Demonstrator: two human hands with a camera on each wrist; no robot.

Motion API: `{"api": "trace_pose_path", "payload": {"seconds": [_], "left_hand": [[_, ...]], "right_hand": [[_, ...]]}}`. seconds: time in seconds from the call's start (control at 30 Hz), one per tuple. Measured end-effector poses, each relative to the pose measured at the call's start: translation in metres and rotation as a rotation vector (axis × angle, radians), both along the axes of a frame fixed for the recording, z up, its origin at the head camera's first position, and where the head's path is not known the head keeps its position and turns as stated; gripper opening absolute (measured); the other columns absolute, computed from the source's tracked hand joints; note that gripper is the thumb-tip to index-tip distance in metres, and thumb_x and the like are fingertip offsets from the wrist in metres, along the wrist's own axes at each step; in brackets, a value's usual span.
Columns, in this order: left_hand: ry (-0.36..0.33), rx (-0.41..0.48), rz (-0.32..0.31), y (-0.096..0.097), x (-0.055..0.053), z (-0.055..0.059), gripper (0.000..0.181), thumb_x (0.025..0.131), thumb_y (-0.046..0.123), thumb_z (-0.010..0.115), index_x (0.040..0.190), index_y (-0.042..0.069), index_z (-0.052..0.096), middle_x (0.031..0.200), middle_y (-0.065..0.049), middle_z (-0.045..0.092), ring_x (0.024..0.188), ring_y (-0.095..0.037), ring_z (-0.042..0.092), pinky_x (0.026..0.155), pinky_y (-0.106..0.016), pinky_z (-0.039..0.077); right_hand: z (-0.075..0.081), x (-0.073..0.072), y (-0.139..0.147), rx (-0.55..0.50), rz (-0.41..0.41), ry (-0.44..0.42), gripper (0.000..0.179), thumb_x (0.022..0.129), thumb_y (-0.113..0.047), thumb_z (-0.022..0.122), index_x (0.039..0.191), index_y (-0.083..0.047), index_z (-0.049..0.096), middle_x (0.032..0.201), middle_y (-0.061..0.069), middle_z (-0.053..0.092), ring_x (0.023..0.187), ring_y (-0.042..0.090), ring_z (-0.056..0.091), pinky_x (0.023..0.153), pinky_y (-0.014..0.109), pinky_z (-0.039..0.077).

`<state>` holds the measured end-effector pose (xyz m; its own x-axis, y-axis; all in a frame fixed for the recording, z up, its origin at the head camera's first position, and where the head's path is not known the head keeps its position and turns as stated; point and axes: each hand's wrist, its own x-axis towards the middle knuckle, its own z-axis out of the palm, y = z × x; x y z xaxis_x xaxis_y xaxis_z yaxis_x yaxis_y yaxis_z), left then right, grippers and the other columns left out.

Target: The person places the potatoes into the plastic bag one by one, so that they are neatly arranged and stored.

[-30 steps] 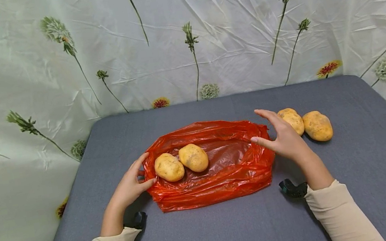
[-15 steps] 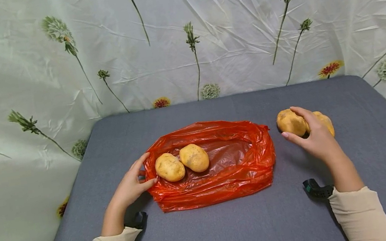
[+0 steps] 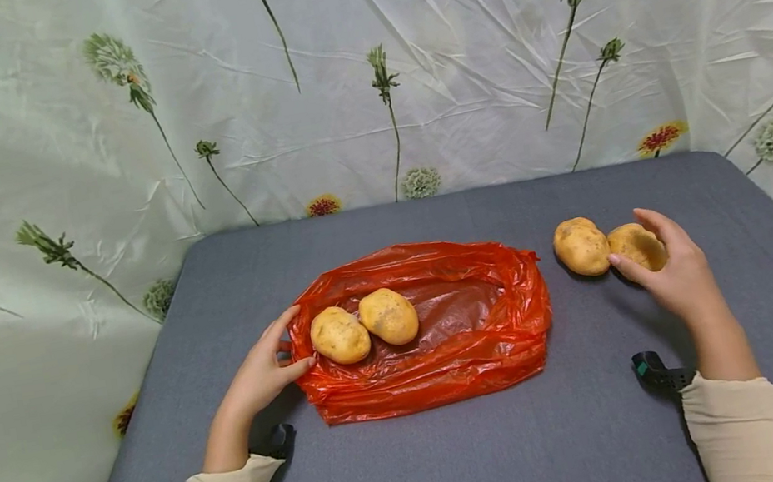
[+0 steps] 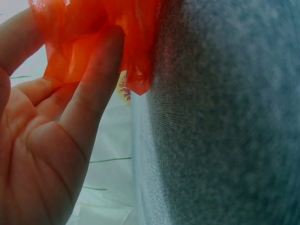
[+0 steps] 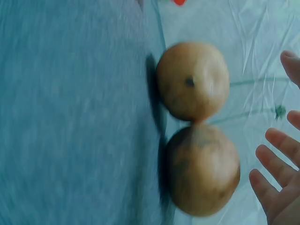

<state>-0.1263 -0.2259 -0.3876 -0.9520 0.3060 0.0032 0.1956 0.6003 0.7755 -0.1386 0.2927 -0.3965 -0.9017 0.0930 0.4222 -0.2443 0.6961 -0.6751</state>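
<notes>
A red plastic bag point(image 3: 438, 372) lies spread open, with two potatoes point(image 3: 339, 335) in its left half. At the bag's left edge, my left hand point(image 3: 260, 379) holds the rim between thumb and fingers. The thin red film point(image 4: 136, 42) drapes over those fingertips in the left wrist view. My right hand point(image 3: 680, 274) is spread over the right-hand potato point(image 3: 633, 246) and partly covers it. Its fingers point(image 5: 274, 164) stand apart from the potatoes in the right wrist view. Just left of that potato sits another potato point(image 3: 581, 247), close against it.
The table has a grey cloth top point(image 3: 453, 466). Behind it and on the left hangs a pale curtain point(image 3: 324, 133) printed with flowers. A black wrist strap point(image 3: 658, 373) shows under the right wrist, and another strap point(image 3: 274, 442) under the left.
My right hand has moved right, from the bag's right end past the nearer potato to the far right one. The left hand and bag have stayed put.
</notes>
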Motion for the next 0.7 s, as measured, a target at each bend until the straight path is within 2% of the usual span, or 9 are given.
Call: {"api": "trace_pose_path", "payload": {"seconds": [0.17, 0.23, 0.3, 0.4, 0.53, 0.6, 0.7], "left_hand": [[-0.002, -0.003, 0.001, 0.001, 0.002, 0.003, 0.073, 0.079, 0.0, 0.067, 0.138, -0.004, 0.024, 0.133, -0.027, 0.029, 0.095, -0.037, 0.047, 0.072, -0.046, 0.048], [-0.012, 0.011, 0.006, 0.003, 0.003, 0.008, 0.073, 0.078, -0.001, 0.067, 0.138, -0.004, 0.025, 0.133, -0.027, 0.03, 0.095, -0.038, 0.047, 0.073, -0.047, 0.047], [-0.01, 0.019, 0.002, 0.003, 0.003, 0.008, 0.073, 0.078, -0.002, 0.066, 0.137, -0.005, 0.025, 0.133, -0.028, 0.029, 0.095, -0.039, 0.047, 0.073, -0.047, 0.047], [-0.011, 0.013, 0.004, -0.001, -0.001, -0.001, 0.074, 0.078, 0.001, 0.067, 0.139, -0.002, 0.024, 0.134, -0.026, 0.029, 0.096, -0.037, 0.047, 0.073, -0.045, 0.048], [-0.014, 0.007, 0.005, -0.009, -0.007, -0.015, 0.077, 0.079, 0.007, 0.069, 0.141, 0.004, 0.024, 0.136, -0.022, 0.029, 0.097, -0.034, 0.047, 0.072, -0.041, 0.049], [-0.014, 0.012, 0.002, -0.011, -0.009, -0.018, 0.077, 0.078, 0.01, 0.07, 0.141, 0.006, 0.025, 0.136, -0.021, 0.029, 0.097, -0.033, 0.047, 0.072, -0.04, 0.049], [-0.012, 0.024, -0.003, -0.012, -0.01, -0.02, 0.077, 0.078, 0.011, 0.07, 0.141, 0.006, 0.026, 0.136, -0.021, 0.029, 0.096, -0.033, 0.047, 0.071, -0.039, 0.049]], "right_hand": [[-0.005, 0.004, 0.009, -0.008, -0.02, -0.056, 0.067, 0.08, -0.016, 0.067, 0.136, 0.0, 0.033, 0.13, 0.026, 0.039, 0.118, 0.042, 0.034, 0.099, 0.05, 0.022], [-0.007, 0.004, 0.013, -0.011, -0.022, -0.073, 0.068, 0.081, -0.017, 0.066, 0.137, 0.001, 0.032, 0.131, 0.027, 0.038, 0.119, 0.043, 0.032, 0.099, 0.05, 0.022], [-0.009, 0.004, 0.016, -0.019, -0.021, -0.083, 0.067, 0.082, -0.016, 0.065, 0.136, 0.002, 0.031, 0.131, 0.028, 0.036, 0.12, 0.044, 0.031, 0.099, 0.05, 0.021], [-0.013, 0.003, 0.019, -0.045, -0.02, -0.095, 0.065, 0.083, -0.014, 0.064, 0.136, 0.004, 0.03, 0.132, 0.029, 0.035, 0.119, 0.046, 0.031, 0.099, 0.051, 0.022], [-0.019, 0.002, 0.024, -0.087, -0.01, -0.155, 0.067, 0.086, -0.014, 0.06, 0.138, 0.004, 0.024, 0.135, 0.031, 0.03, 0.12, 0.048, 0.028, 0.097, 0.054, 0.022], [-0.021, 0.002, 0.026, -0.092, -0.006, -0.19, 0.069, 0.086, -0.017, 0.059, 0.14, 0.002, 0.02, 0.136, 0.03, 0.027, 0.12, 0.048, 0.027, 0.1, 0.046, 0.023], [-0.025, 0.002, 0.028, -0.087, -0.003, -0.21, 0.071, 0.086, -0.018, 0.06, 0.141, 0.001, 0.018, 0.137, 0.029, 0.027, 0.118, 0.048, 0.03, 0.097, 0.02, 0.025]]}}
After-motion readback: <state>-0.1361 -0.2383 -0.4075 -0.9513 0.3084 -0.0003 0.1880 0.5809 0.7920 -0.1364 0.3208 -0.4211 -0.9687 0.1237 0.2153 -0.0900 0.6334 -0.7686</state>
